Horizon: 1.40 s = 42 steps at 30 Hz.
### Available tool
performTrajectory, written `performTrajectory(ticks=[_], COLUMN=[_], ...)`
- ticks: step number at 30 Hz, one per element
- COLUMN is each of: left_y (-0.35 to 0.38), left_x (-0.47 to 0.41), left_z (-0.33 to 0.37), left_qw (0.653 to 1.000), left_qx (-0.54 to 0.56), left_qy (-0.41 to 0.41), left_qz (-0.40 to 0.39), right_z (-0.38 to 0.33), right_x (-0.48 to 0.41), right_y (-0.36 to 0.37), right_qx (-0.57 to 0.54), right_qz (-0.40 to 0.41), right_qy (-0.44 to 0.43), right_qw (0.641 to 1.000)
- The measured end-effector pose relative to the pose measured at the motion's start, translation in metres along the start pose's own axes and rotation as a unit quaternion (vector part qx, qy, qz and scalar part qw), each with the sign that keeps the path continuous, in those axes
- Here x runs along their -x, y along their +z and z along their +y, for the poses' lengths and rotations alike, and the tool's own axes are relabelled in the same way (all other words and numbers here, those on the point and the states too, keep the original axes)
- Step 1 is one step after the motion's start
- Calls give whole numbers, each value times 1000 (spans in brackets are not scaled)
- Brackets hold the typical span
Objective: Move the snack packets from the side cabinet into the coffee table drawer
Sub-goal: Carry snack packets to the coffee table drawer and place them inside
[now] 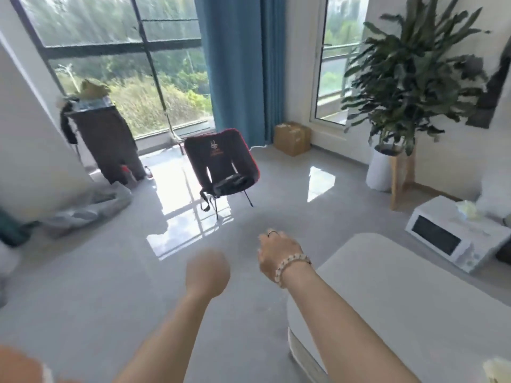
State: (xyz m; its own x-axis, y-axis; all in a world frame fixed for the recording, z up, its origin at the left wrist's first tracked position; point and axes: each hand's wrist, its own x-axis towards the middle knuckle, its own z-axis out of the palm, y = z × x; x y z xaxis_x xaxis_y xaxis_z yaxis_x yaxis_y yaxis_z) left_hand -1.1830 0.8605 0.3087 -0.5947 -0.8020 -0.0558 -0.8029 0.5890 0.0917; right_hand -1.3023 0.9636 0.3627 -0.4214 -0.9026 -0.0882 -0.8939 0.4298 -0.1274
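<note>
Blur smears the left hand [208, 272] into a soft lump, so we cannot tell how its fingers lie. On the right hand [279, 252] we see only the back. Its fingers bend down and away from us with the tips hidden, and we cannot tell whether they grip anything. Snack packets we cannot make out anywhere in this view. The near right corner is filled by a pale rounded surface [387, 305], cut off by the frame. We count two hands, one ring [272, 232] and one bead bracelet [290, 268], both on the right. Far across the grey floor [96, 286] stand one black folding chair [221, 161], one cardboard box [291, 138] and one potted plant [409, 78]. One white microwave [442, 239] sits at the right.
</note>
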Motion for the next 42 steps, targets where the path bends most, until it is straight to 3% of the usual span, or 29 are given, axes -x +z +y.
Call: performTrajectory(ticks=[6,16,24,29,36,42], left_y=[-51,-67,-70,-77,-77,-89], left_x=[6,34,25,-8,-80,-113], left_z=[-165,-358,-426,-482,-556,-620], left_qw=[994,955,944,919,897,861], left_qx=[-40,57,42,55,-17,20], left_qy=[-87,-283,-326,-385,-441,-509], left_qz=[50,64,34,60,-3,3], right_z=[-174,-376,-463,-518,-588,-650], right_x=[-56,-115,-168,-217,-319,-387], right_y=[13,34,41,46,54,64], right_qx=[17,39,38,44,40,40], right_qz=[40,1,6,0,-29,-69], right_qy=[-147,-300,-383,-432,-495,-528], right_qw=[988,953,923,901,867,845])
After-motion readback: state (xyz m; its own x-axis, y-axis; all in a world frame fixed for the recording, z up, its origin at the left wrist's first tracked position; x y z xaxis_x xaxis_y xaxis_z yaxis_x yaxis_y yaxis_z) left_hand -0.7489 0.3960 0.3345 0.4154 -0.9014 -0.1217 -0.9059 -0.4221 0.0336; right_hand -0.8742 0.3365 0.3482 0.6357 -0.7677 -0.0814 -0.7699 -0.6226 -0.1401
